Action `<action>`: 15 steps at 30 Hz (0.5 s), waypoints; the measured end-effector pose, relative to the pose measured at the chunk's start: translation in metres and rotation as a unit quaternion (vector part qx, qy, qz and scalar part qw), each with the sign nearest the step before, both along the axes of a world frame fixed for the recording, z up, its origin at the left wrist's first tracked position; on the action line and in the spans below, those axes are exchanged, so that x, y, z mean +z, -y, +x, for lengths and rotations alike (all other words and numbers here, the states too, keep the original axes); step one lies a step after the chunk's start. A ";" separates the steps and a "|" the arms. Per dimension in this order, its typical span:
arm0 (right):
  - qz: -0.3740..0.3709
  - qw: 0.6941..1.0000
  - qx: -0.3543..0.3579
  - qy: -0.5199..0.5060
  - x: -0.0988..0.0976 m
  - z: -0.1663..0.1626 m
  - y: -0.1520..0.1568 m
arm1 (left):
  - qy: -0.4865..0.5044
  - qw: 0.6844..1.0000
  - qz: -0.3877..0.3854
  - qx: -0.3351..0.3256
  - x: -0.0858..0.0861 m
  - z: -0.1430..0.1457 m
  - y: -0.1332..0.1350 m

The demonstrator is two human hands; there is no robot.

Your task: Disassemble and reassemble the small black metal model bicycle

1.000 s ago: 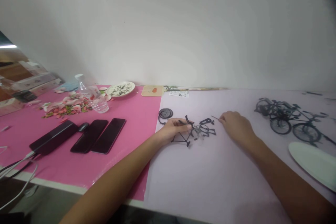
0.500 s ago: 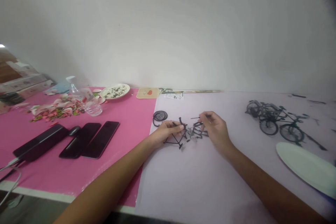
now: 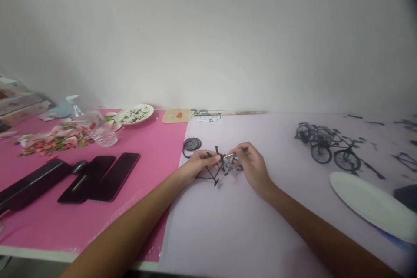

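My left hand (image 3: 199, 166) is closed on a black miniature bicycle frame (image 3: 208, 177), holding it just above or on the pale sheet. A thin tool with a metal shaft and dark handle, which looks like a small screwdriver (image 3: 232, 155), is pinched in my right hand (image 3: 254, 166). Its tip points left and reaches the frame beside my left fingertips; exact contact is too small to tell. Small black and clear parts (image 3: 233, 164) lie between the hands, partly hidden by my right fingers. Behind my left hand rest small black wheels (image 3: 192, 143).
Assembled miniature bicycles (image 3: 335, 147) stand at the right, near a white oval plate (image 3: 368, 204). On the pink surface at left are two phones (image 3: 114, 177), a long black case (image 3: 35, 180), a plastic bottle (image 3: 97, 128), petals (image 3: 61, 137) and a filled plate (image 3: 135, 115).
My right hand has moved left, bringing the screwdriver's tip to the bicycle frame. My left hand still holds the frame. The view has turned slightly right.
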State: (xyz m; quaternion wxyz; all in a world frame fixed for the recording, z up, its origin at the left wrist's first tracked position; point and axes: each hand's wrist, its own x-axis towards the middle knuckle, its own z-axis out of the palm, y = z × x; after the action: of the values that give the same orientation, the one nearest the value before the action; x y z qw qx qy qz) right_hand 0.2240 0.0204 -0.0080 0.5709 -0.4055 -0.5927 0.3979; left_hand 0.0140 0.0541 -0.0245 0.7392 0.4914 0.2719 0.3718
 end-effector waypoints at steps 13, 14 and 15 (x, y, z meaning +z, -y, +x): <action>-0.021 0.999 0.031 -0.012 0.000 -0.003 0.001 | -0.014 1.000 -0.012 -0.003 -0.003 -0.002 0.000; -0.022 0.999 0.033 -0.014 0.000 -0.003 0.001 | -0.014 1.000 -0.011 -0.004 -0.003 -0.002 0.000; -0.022 0.999 0.034 -0.015 0.000 -0.003 0.001 | -0.014 1.000 -0.009 -0.004 -0.003 -0.002 0.000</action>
State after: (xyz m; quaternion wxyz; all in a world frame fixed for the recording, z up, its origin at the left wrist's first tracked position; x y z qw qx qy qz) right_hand 0.2209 0.0196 -0.0078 0.5565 -0.3918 -0.5888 0.4360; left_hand 0.0119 0.0543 -0.0271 0.7415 0.4906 0.2836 0.3593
